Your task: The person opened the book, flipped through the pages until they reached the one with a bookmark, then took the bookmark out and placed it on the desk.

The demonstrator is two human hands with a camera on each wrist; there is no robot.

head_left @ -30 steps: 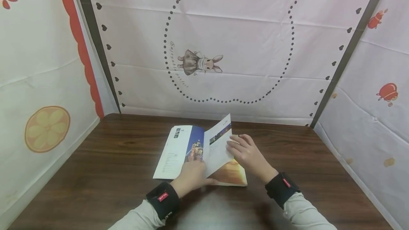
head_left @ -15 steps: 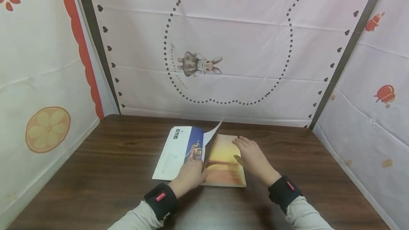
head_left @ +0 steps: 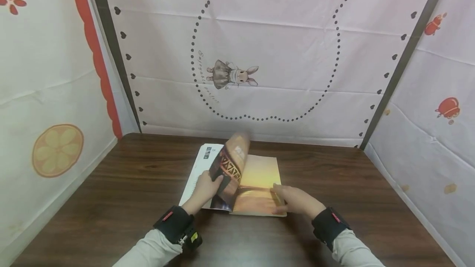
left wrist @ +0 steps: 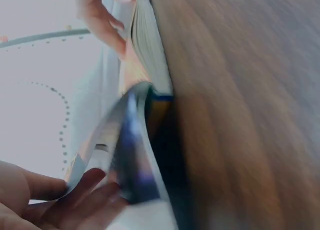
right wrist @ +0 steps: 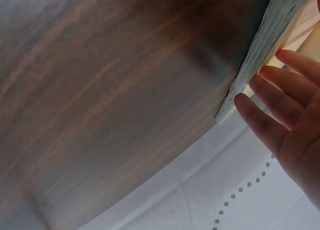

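Observation:
An open book (head_left: 263, 172) lies on the dark wooden table, its right page printed with a yellow and orange sunset scene. My left hand (head_left: 202, 188) pinches a turning page (head_left: 234, 164) with a dark, brown-toned picture; the page curls upward, its top blurred by motion. In the left wrist view, the thumb is on one side of that bent page (left wrist: 135, 155) and the fingers on the other. Beneath it at left is a white page (head_left: 191, 176). At the book's right edge, my right hand (head_left: 297, 200) rests with fairly straight fingers, fingertips beside the page block (right wrist: 265, 39) in the right wrist view.
Brown wood table (head_left: 141, 184) surrounds the book. Behind it hangs a white cloth (head_left: 282, 73) printed with a rabbit and dotted lines. More printed cloth walls (head_left: 55, 94) stand at the left and right sides.
The right hand let go of the lifted page, which swung left, and moved down to the book's right edge. The left hand shifted left from the book's middle and took hold of the page.

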